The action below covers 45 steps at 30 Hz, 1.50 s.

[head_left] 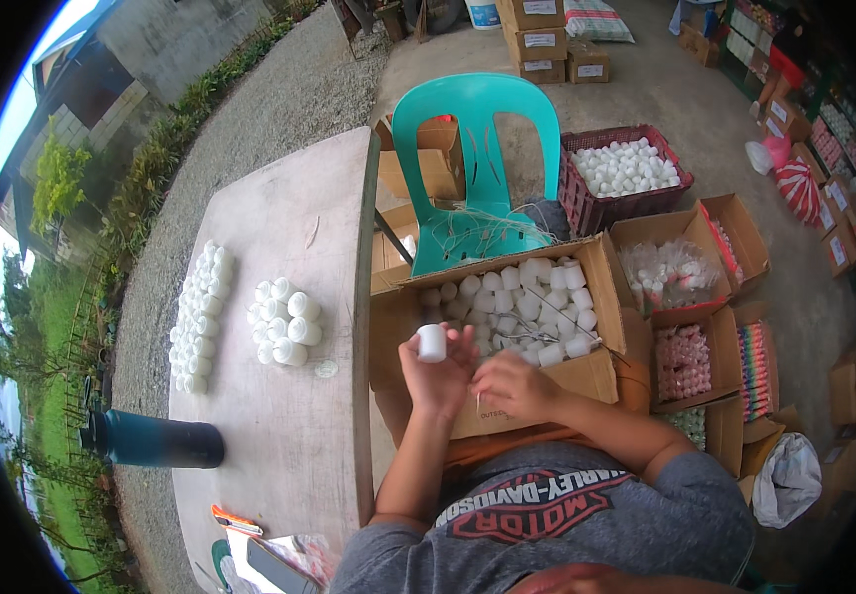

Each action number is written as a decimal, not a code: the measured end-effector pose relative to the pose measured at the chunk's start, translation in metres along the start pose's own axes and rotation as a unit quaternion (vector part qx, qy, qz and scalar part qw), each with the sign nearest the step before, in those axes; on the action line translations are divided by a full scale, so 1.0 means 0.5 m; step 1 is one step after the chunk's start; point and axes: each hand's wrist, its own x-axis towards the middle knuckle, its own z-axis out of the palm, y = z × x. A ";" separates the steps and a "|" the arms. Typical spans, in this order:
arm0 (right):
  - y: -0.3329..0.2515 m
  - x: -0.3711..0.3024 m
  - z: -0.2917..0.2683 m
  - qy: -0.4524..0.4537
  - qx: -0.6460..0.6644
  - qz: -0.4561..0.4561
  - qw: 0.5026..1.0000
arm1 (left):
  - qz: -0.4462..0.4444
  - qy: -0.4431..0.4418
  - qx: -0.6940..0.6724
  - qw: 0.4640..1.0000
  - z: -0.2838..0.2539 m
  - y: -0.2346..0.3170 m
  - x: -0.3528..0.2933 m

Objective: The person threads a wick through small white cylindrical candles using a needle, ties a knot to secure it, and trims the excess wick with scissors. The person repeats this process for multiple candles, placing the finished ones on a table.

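Hands over the cardboard box [507, 327], the landmark for this legend. My left hand [437, 374] is closed around a small white cap [432, 343], held upright at the box's near-left edge. My right hand [513, 386], just beside it at the near wall, has its fingers curled; whether they pinch anything I cannot tell. More white caps fill the box. Left of it, a surface [289, 426] carries grouped caps [284, 322] and a dark bottle [151, 442].
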 end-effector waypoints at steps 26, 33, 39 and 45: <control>-0.096 0.013 -0.085 0.222 -0.194 0.101 0.950 | -0.129 -0.091 -0.047 0.986 0.000 -0.079 -0.004; -0.093 0.025 -0.073 0.243 -0.217 0.057 0.944 | -0.077 -0.062 -0.050 0.994 0.035 -0.066 -0.023; -0.091 0.026 -0.068 0.225 -0.194 0.114 0.948 | -0.084 -0.078 -0.067 0.991 0.029 -0.068 -0.023; -0.090 0.025 -0.067 0.232 -0.168 0.141 0.948 | -0.076 -0.094 -0.061 0.991 0.030 -0.065 -0.023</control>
